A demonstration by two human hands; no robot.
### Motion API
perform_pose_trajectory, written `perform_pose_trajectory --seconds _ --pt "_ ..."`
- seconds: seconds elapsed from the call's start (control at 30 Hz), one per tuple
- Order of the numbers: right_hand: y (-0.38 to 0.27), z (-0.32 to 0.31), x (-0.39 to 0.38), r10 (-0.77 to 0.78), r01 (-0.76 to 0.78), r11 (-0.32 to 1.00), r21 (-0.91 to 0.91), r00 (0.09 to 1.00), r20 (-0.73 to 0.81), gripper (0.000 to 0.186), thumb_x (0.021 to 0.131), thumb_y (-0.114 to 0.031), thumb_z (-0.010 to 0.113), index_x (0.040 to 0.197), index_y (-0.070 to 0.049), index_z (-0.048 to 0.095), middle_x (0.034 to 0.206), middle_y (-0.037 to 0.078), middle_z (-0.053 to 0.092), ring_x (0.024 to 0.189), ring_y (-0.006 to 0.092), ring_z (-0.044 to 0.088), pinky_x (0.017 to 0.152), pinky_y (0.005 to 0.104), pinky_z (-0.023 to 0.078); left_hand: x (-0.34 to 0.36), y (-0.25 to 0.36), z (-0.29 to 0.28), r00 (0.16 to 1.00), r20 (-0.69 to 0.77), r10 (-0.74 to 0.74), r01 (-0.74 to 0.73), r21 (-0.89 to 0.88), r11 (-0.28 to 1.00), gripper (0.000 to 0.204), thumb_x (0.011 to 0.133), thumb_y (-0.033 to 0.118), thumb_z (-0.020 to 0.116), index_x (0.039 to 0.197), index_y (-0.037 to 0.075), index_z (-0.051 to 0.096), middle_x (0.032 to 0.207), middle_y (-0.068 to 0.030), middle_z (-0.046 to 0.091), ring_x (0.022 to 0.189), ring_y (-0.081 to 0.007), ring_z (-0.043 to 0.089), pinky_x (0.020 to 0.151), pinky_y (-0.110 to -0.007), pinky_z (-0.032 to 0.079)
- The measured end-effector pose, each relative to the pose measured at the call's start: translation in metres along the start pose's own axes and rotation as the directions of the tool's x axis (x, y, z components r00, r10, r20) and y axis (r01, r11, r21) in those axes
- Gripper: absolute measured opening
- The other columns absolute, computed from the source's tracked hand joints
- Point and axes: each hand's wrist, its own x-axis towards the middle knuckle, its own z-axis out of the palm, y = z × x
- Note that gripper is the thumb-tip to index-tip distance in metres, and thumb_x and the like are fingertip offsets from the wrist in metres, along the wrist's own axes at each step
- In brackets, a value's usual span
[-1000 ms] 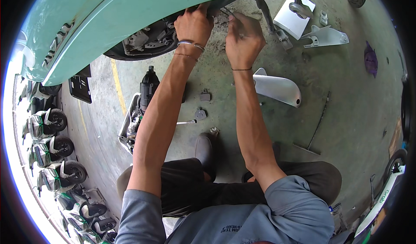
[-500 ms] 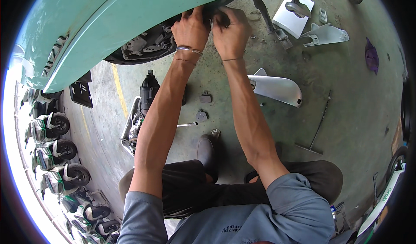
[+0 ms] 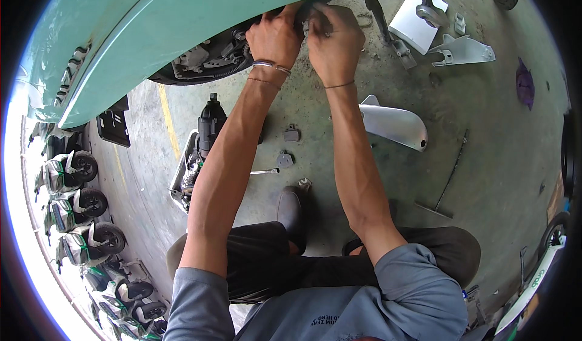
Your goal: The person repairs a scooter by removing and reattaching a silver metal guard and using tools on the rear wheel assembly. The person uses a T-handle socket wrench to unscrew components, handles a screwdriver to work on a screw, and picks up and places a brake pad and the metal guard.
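I sit on a concrete floor under the raised teal body panel [image 3: 151, 32] of a scooter. Both arms reach up to its dark underside mechanism [image 3: 209, 59]. My left hand [image 3: 276, 35], with bracelets at the wrist, grips a dark part at the panel's lower edge. My right hand [image 3: 333, 41] is right beside it, fingers curled on the same dark part; a small metal piece shows between them. What exactly each hand pinches is hidden by the fingers.
On the floor lie a black power tool [image 3: 211, 123] in a tray of tools [image 3: 185, 177], small grey parts [image 3: 291, 135], a wrench [image 3: 264, 172], a silver cover [image 3: 394, 126], white panels [image 3: 461, 50] and a thin rod [image 3: 451, 177]. Parked scooters [image 3: 73, 207] line the left.
My right hand has moved left and up from an open reach to close in beside my left hand at the underside part. The left hand stayed roughly in place.
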Motion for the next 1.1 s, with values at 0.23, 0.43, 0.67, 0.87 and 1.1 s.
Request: perform_pose_trajectory --seconds 0.23,0.43,0.67,0.87,1.1 --pt "0.011 0.014 0.002 0.090 -0.085 0.984 0.155 0.996 -0.025 0.019 0.081 -0.014 0.068 0.095 -0.001 0.069 0.089 0.015 0.069 0.077 0.0254 0.067 0.072 0.0357 0.051 0.000 0.000 -0.001 1.000 0.017 0.000 0.001 -0.021 1.000 0.016 0.086 0.031 0.061 0.102 0.028 0.064 0.098 -0.0114 0.063 0.072 -0.0377 0.065 0.059 -0.048 0.053" --pt "-0.002 0.007 0.004 0.349 -0.366 0.917 0.158 0.929 0.125 0.020 0.085 -0.018 0.067 0.089 0.002 0.067 0.079 0.014 0.070 0.072 0.0184 0.066 0.066 0.0313 0.049 0.001 -0.002 -0.002 1.000 0.005 -0.004 0.004 -0.023 1.000 0.021 0.085 0.033 0.062 0.103 0.021 0.062 0.103 -0.0122 0.064 0.074 -0.0391 0.065 0.062 -0.050 0.053" --pt "0.058 -0.033 -0.046 0.618 -0.672 0.579 0.462 0.731 0.289 0.018 0.084 -0.015 0.064 0.076 0.001 0.062 0.060 0.005 0.055 0.053 0.0156 0.053 0.054 0.0307 0.040 0.007 0.003 -0.004 0.997 0.043 -0.066 0.066 0.020 0.998 0.040 0.080 0.040 0.069 0.108 0.011 0.061 0.113 -0.0130 0.064 0.078 -0.0408 0.066 0.065 -0.051 0.053" --pt "0.051 -0.045 -0.049 0.637 -0.692 0.573 0.438 0.713 0.293 0.022 0.085 -0.018 0.064 0.075 0.002 0.061 0.057 0.005 0.054 0.050 0.0139 0.050 0.052 0.0293 0.037 0.006 0.005 -0.004 0.998 0.037 -0.046 0.045 0.033 0.998 0.043 0.080 0.041 0.069 0.113 0.015 0.062 0.112 -0.0121 0.064 0.078 -0.0409 0.066 0.065 -0.050 0.053" --pt "-0.012 -0.070 -0.018 0.463 -0.568 0.610 0.553 0.821 0.333 0.011 0.086 -0.009 0.064 0.081 0.000 0.063 0.066 0.005 0.055 0.054 0.0145 0.050 0.051 0.0292 0.039 0.007 0.004 -0.009 0.998 0.035 -0.055 0.053 0.036 0.998 0.040 0.081 0.041 0.068 0.112 0.016 0.063 0.111 -0.0142 0.064 0.077 -0.0408 0.066 0.065 -0.051 0.053"
